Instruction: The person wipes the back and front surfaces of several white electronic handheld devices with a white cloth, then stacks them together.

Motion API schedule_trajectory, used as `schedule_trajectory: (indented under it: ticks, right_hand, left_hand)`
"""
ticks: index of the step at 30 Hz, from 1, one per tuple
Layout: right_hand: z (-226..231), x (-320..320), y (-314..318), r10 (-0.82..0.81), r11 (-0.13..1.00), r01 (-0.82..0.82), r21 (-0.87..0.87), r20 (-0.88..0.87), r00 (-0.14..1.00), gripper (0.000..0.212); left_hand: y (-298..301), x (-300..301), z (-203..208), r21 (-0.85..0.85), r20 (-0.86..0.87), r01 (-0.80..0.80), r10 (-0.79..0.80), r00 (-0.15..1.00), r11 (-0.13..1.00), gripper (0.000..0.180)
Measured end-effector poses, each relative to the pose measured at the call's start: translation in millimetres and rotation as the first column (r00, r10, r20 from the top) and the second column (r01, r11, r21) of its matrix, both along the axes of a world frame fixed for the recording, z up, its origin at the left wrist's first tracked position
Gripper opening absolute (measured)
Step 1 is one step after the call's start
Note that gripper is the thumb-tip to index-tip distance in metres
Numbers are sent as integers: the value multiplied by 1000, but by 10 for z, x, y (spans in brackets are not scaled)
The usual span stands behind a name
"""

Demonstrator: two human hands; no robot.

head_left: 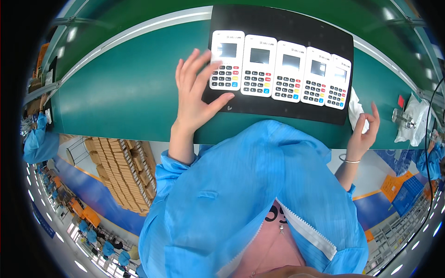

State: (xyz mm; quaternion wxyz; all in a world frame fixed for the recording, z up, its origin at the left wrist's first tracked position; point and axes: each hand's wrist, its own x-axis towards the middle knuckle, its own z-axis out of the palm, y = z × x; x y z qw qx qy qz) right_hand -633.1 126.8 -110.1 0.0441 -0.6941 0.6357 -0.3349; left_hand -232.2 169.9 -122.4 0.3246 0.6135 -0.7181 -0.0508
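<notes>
Several white handheld payment terminals (289,69) lie side by side in a row on a black mat (278,109), each with a small screen and a keypad with red, yellow and blue keys. My left hand (193,90) is open, fingers spread, at the left edge of the leftmost terminal (227,60). Its fingertips overlap that terminal in the picture; whether they touch it I cannot tell. Beyond the mat's right edge, my right hand (362,138) has its fingers closed on a crumpled white cloth (355,107), which hangs against the mat's edge.
The mat rests on a green worktable (116,88) with a pale rail (153,28) along its far side. At the right stand a clear glass bottle (404,119) and a white plastic bag (417,118), with a small red item (401,100) beside them. Stacked cartons (116,171) are below left.
</notes>
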Motion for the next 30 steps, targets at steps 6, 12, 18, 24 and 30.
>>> schedule_trajectory:
  ticks: [6,12,18,24,30]
  right_hand:
    - [-2,59,-163,-105,991,76,-109,-293,950,29]
    - [-153,-456,80,-123,990,142,-23,369,921,13]
    - [262,436,-46,115,982,-189,33,686,718,14]
    - [92,1520,-48,620,779,-626,-36,-105,778,27]
    - [102,1657,-95,646,740,-673,0,-276,711,26]
  left_hand:
    - [-26,-168,-44,-136,-29,255,-262,965,957,27]
    - [-33,-193,4,27,-74,312,-310,948,950,29]
    - [-30,-161,-4,53,-73,295,-291,954,954,30]
    - [-47,-199,-38,63,-115,297,-289,950,953,34]
    - [-22,-198,-29,77,-153,321,-307,939,944,34]
